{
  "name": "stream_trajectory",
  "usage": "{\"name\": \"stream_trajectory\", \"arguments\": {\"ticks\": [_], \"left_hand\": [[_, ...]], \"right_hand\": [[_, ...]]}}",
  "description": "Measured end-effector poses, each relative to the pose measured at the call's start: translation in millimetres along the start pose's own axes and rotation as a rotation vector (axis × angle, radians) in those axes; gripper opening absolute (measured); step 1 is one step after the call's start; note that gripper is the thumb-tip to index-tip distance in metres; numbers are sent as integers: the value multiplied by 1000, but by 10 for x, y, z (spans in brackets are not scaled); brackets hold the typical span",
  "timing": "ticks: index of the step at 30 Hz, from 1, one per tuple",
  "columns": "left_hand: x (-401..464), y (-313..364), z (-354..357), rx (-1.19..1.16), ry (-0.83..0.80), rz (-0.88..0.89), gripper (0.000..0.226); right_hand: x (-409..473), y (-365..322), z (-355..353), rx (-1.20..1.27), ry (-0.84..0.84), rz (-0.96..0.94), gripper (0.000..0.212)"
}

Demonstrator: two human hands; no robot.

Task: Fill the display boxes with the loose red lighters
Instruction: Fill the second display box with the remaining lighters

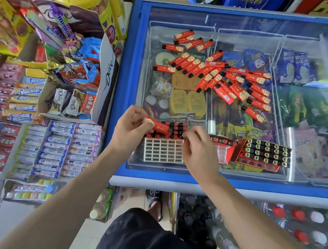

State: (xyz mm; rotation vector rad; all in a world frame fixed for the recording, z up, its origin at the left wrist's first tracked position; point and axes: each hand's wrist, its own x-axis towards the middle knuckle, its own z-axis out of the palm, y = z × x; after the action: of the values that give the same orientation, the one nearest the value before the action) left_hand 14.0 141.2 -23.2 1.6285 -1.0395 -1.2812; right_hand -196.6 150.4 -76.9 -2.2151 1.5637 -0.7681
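Several loose red lighters lie scattered on the glass lid of the freezer. A white display box with a grid of slots stands near the front edge, with a few lighters standing in its far rows. My left hand grips a small bunch of red lighters above the box. My right hand pinches the black ends of those lighters from the right. Two more display boxes stand to the right: a partly filled one and a nearly full one.
Shelves of candy and chocolate stand left of the freezer. Crates of bottled drinks sit on the floor under the right side. My dark shorts and a sandalled foot are below, close to the blue freezer frame.
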Motion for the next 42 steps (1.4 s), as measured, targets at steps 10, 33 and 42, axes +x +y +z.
{"name": "stream_trajectory", "arguments": {"ticks": [10, 33, 42], "left_hand": [[-23, -137, -185, 45, -94, 56, 21], [236, -521, -285, 313, -153, -184, 11], [328, -530, -284, 294, -224, -192, 14]], "right_hand": [[311, -773, -74, 704, -71, 529, 30], [-35, -547, 565, 35, -173, -57, 12], [18, -495, 521, -67, -167, -130, 22]]}}
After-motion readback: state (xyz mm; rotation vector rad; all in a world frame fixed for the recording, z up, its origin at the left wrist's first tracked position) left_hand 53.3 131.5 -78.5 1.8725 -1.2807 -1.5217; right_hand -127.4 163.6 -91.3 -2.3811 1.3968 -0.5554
